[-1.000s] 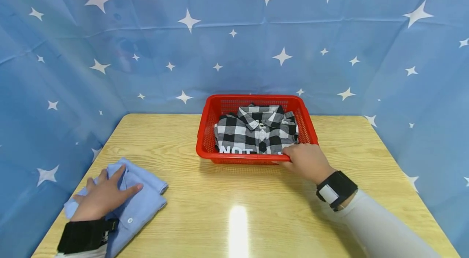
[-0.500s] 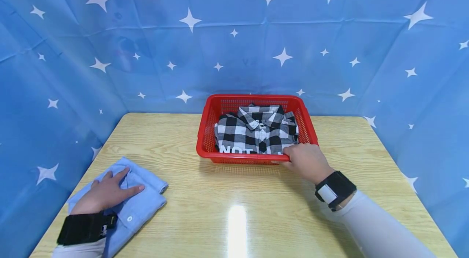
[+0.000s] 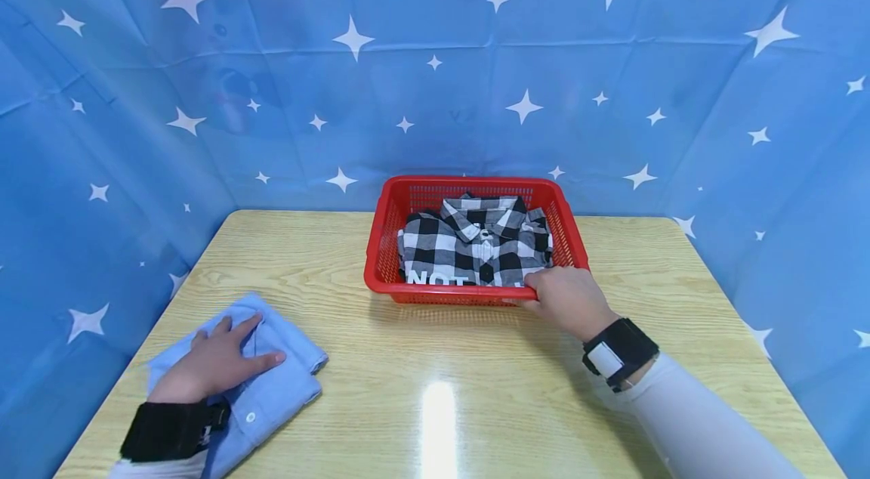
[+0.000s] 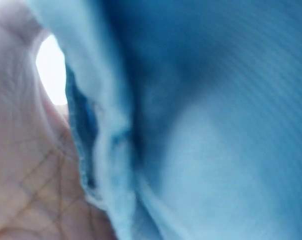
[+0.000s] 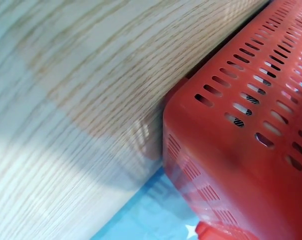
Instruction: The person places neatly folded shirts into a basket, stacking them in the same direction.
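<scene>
1. The left hand (image 3: 216,366) is lying spread on the folded blue shirt (image 3: 285,387), which is resting on the surface's (image 3: 367,381) near left.
2. The right hand (image 3: 569,301) is gripping the front rim of the red basket (image 3: 442,292).
3. A checked shirt (image 3: 438,246) is lying inside.

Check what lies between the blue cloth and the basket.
Just bare table between the blue cloth and the basket; the head view shows it.
</scene>
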Action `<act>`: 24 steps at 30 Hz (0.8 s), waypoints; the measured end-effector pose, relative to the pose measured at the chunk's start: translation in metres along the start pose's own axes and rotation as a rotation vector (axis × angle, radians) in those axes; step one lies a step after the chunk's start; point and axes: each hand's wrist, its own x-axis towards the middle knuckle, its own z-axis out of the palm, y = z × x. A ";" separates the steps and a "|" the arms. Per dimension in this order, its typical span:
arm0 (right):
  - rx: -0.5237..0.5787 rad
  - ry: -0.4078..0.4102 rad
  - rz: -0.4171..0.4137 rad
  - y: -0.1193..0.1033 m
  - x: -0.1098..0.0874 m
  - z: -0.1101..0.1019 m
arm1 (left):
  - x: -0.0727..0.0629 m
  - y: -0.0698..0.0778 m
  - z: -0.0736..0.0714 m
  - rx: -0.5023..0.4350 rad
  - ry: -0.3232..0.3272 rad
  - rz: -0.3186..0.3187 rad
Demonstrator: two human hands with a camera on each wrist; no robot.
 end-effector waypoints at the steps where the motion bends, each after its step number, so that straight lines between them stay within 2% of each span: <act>1: 0.002 0.002 0.002 0.000 0.000 0.000 | 0.000 0.004 0.001 0.003 0.003 0.005; 9: 0.015 0.017 -0.004 0.001 0.000 0.002 | -0.002 0.040 0.010 0.011 0.009 0.000; 24: 0.010 0.034 -0.011 -0.001 -0.001 0.001 | -0.007 0.101 0.030 0.073 -0.005 0.086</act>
